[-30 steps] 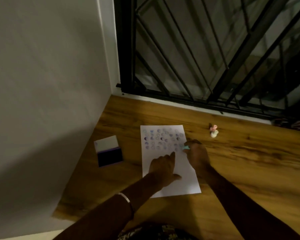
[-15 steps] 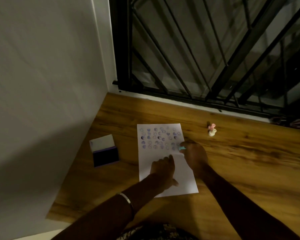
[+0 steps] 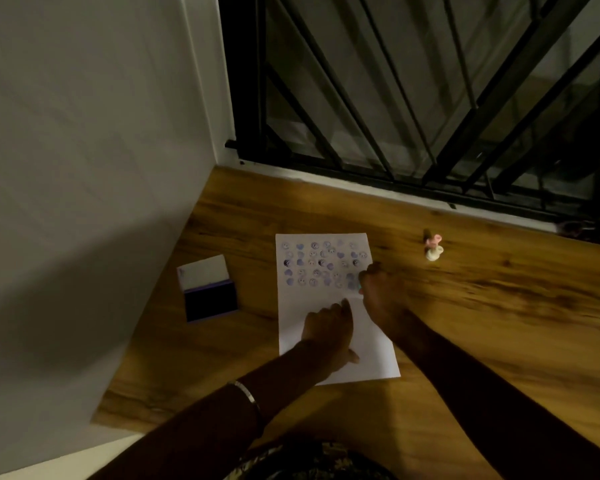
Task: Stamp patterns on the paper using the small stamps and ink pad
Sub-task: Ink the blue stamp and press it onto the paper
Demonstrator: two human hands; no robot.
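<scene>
Right now the right hand (image 3: 378,299) pinches a small stamp (image 3: 360,288) onto the paper (image 3: 374,355); the left hand (image 3: 328,332) lies flat, fingers spread, just below.

A home, by the look of it: a wood-grain tabletop (image 3: 499,306) is pushed into the corner of a plain painted wall (image 3: 84,133), and beyond the fingers (image 3: 340,308) stands a window with a black metal security grille (image 3: 413,98).
</scene>
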